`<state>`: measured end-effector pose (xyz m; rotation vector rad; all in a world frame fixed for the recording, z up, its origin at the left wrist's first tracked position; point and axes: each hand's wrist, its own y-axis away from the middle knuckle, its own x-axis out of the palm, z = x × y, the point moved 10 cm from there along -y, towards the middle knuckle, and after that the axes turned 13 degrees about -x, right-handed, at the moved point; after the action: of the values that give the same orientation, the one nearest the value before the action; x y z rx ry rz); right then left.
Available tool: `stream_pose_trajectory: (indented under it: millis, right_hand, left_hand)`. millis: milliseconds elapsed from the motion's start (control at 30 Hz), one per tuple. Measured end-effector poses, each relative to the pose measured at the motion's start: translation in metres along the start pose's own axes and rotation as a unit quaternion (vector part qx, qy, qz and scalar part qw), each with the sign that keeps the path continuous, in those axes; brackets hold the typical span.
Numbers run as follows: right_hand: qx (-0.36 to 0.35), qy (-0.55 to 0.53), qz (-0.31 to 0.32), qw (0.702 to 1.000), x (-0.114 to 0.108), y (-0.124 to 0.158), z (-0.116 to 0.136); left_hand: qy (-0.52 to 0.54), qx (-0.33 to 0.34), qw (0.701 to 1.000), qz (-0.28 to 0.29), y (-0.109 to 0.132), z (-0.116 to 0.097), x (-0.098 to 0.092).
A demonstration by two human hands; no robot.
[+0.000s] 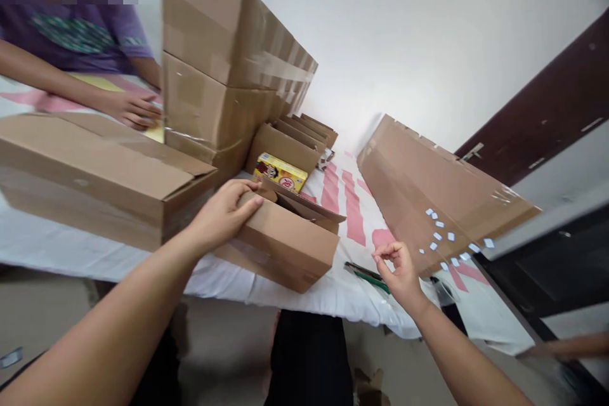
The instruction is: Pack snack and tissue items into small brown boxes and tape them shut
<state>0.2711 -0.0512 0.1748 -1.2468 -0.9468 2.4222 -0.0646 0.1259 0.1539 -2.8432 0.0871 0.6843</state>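
Note:
My left hand [231, 212] grips the top edge of a small brown carton [285, 238], its thumb on the near side and its fingers over the rim. The carton's top flap stands partly open. Behind it lies a yellow printed box [280, 172]. My right hand [397, 269] hovers over the table's front part, thumb and index fingertips pinched together; whatever may be between them is too small to make out. A green and black tool [367, 276] rests just left of this hand.
A long closed carton [104, 171] lies at left, with stacked large cartons [214, 57] behind. Several open cartons [290, 139] stand in a row. Small white stickers dot a big cardboard piece [428, 184]. Across the table sits a person in purple [90, 38].

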Motion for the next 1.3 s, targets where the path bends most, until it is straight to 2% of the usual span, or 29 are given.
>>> stream_pose_trajectory:
  millis: [67,167,267,367,600,933,1133,1300]
  right_hand:
    - [0.042,0.034,0.004,0.999,-0.019,0.034,-0.026]
    - [0.082,0.071,0.008,0.994,-0.04,0.079,-0.05]
    - [0.105,0.112,0.019,0.988,-0.046,0.112,-0.061]
    - [0.107,0.156,0.026,0.982,-0.044,0.13,-0.064]
    - [0.082,0.176,0.042,0.98,-0.032,0.14,-0.062]
    - [0.053,0.226,-0.015,0.973,-0.053,0.128,-0.067]
    - [-0.016,0.215,0.046,0.975,-0.029,0.137,-0.051]
    - [-0.019,0.201,0.081,0.976,-0.014,0.159,-0.041]
  left_hand:
    - [-0.014,-0.014,1.0,0.002,0.0,-0.001,0.0]
    - [-0.036,-0.034,0.999,-0.003,0.001,-0.001,0.0]
    - [-0.047,-0.047,0.998,-0.004,0.002,-0.001,0.001]
    - [-0.056,-0.057,0.997,-0.009,0.004,-0.002,0.0]
    - [-0.061,-0.072,0.995,-0.016,0.008,-0.004,-0.002]
    - [-0.056,-0.06,0.996,-0.018,0.005,0.002,0.0]
    - [-0.054,-0.058,0.997,-0.019,0.004,0.0,0.0]
    - [-0.062,-0.06,0.996,-0.019,0.005,0.001,0.0]
